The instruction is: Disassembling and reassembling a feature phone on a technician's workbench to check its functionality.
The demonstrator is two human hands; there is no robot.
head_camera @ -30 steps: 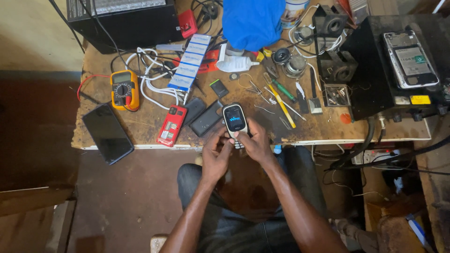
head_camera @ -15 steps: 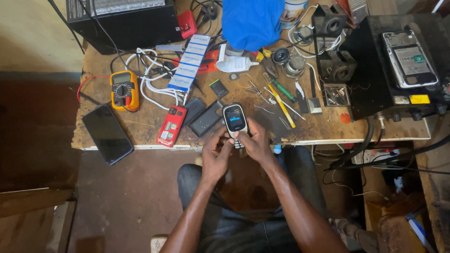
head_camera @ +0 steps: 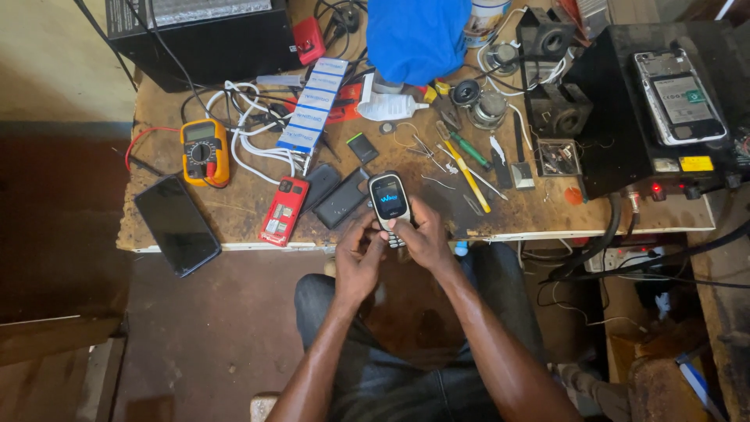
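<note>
- Holding a small keypad phone (head_camera: pixel 389 200) at the near edge of the bench (head_camera: pixel 234 227), both hands meet just above the lap.
- The left hand (head_camera: pixel 358 262) has its fingers wrapped on the phone's lower left side.
- The right hand (head_camera: pixel 424 238) grips the lower right side, its fingers closed on the keypad.
- The phone's screen is lit.
- A red phone (head_camera: pixel 284 210) and two dark phones (head_camera: pixel 334 193) lie just left of it.
- A yellow multimeter (head_camera: pixel 204 151) sits farther left.
</note>
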